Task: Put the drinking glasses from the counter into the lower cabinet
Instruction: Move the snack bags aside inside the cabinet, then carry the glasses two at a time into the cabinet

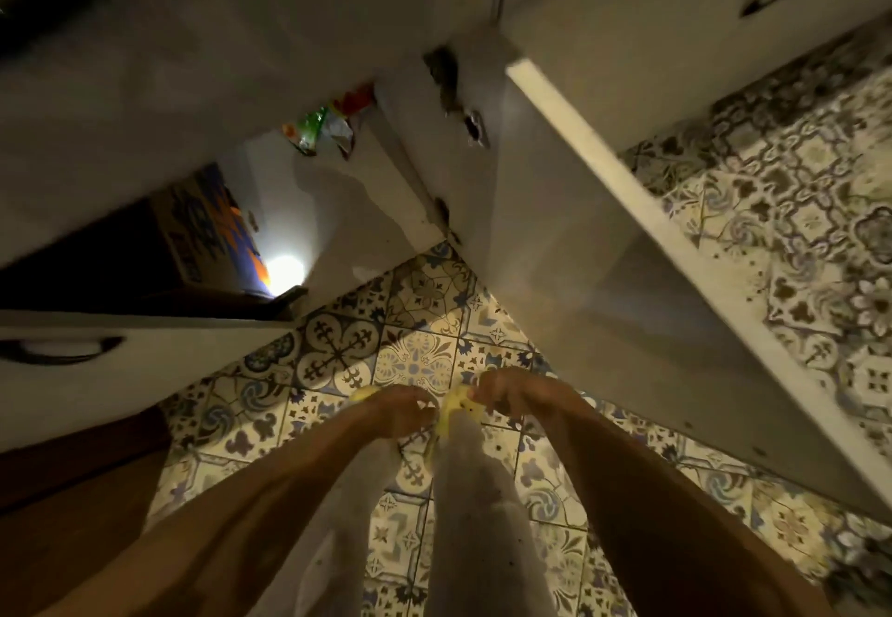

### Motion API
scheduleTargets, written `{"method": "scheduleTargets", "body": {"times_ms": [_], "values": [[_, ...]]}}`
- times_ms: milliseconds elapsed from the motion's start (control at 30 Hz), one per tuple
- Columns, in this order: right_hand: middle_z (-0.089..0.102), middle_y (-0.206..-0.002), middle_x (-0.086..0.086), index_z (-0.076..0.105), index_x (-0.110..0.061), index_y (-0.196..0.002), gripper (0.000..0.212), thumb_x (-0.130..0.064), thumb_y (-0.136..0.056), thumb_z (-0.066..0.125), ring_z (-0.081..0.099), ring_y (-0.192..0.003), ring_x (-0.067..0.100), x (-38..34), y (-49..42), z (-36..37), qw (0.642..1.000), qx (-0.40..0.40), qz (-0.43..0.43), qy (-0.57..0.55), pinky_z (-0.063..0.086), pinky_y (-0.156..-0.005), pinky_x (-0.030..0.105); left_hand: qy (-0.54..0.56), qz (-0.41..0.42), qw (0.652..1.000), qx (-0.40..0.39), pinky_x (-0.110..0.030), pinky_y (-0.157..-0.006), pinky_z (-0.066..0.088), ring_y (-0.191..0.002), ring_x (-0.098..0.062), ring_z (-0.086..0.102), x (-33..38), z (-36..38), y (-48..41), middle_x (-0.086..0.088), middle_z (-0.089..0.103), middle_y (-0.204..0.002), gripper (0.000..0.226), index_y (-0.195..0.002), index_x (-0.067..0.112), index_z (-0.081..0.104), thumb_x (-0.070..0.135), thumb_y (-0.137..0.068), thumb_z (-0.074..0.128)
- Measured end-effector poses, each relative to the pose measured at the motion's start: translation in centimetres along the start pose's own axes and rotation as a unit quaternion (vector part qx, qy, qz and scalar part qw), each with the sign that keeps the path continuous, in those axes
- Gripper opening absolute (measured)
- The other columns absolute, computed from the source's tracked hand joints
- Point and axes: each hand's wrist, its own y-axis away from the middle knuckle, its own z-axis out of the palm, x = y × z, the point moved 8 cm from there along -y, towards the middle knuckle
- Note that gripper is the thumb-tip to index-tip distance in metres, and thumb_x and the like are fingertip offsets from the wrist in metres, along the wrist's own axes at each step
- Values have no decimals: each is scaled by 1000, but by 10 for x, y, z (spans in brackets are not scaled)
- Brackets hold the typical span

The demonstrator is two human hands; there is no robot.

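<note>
I look straight down from a standing height. The lower cabinet (347,211) stands open, its white door (579,254) swung out to the right. No drinking glass shows anywhere in view. My left hand (400,411) and my right hand (507,392) hang side by side in front of my legs, above the floor. Their fingers are loosely curled with nothing in them. Both hands are well short of the cabinet opening, and the picture is motion-blurred.
Inside the cabinet sit a printed cardboard box (212,225), crumpled snack packets (323,126) at the back, and a bright light spot (285,271). A drawer front with a dark handle (62,351) juts out on the left. Patterned floor tiles (415,322) lie below, with yellow slippers (456,406) on my feet.
</note>
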Motion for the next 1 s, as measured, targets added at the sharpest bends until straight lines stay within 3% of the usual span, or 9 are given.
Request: {"method": "scheduleTargets", "body": {"times_ms": [67, 200, 300, 433, 567, 733, 900, 1000], "values": [[54, -136, 18, 54, -1, -128, 53, -40, -98, 36, 50, -126, 33, -27, 64, -15, 992, 35, -46, 115, 40, -103, 37, -11, 14, 1000, 19, -33, -101, 38, -123, -25, 49, 19, -26, 60, -9, 53, -137, 39, -126, 12, 54, 31, -98, 35], [53, -136, 19, 56, 0, -126, 58, -45, -98, 32, 50, -124, 31, -61, 139, -24, 962, 41, -113, 246, 39, -102, 36, -2, 16, 999, 40, -29, -100, 38, -124, -28, 50, 30, -52, 125, -14, 54, -137, 43, -125, 6, 55, 33, -97, 36], [54, -136, 14, 57, -5, -126, 57, -49, -95, 38, 51, -123, 28, -67, 155, -26, 960, 25, -108, 256, 39, -103, 36, 1, 6, 999, 42, -30, -98, 40, -123, -27, 51, 40, -64, 144, -12, 55, -136, 45, -127, 8, 55, 36, -97, 37], [60, -130, 10, 61, -11, -120, 57, -56, -89, 44, 55, -117, 26, -114, 207, -45, 938, 54, -145, 309, 43, -103, 40, 4, 39, 993, 113, -34, -95, 43, -116, -28, 56, 55, -114, 204, -13, 61, -125, 40, -117, 8, 61, 33, -95, 39], [56, -134, 11, 56, -9, -127, 57, -52, -92, 43, 52, -121, 28, -161, 258, -65, 913, 75, -176, 360, 40, -101, 36, -3, 12, 988, 155, -36, -92, 43, -112, -29, 56, 42, -151, 243, -17, 61, -121, 39, -113, 3, 60, 32, -95, 40], [57, -132, 9, 56, -13, -127, 50, -48, -93, 44, 54, -114, 24, -211, 315, -85, 894, 108, -199, 387, 41, -93, 32, 17, 15, 980, 199, -32, -98, 40, -119, -25, 53, 32, -185, 296, -10, 58, -131, 40, -124, 11, 57, 33, -95, 41], [63, -121, 11, 56, -16, -125, 46, -47, -93, 45, 62, -99, 21, -265, 373, -98, 867, 157, -253, 401, 51, -85, 33, 28, 39, 955, 292, -31, -102, 39, -123, -19, 52, 30, -226, 382, -2, 55, -136, 43, -134, 22, 47, 39, -95, 42], [64, -116, 3, 57, -23, -119, 33, -42, -95, 44, 62, -90, 11, -304, 418, -98, 849, 158, -325, 387, 51, -84, 31, 120, 19, 921, 370, -33, -89, 53, -106, -20, 62, 10, -250, 437, -2, 61, -120, 39, -129, 23, 50, 38, -93, 45]]}}
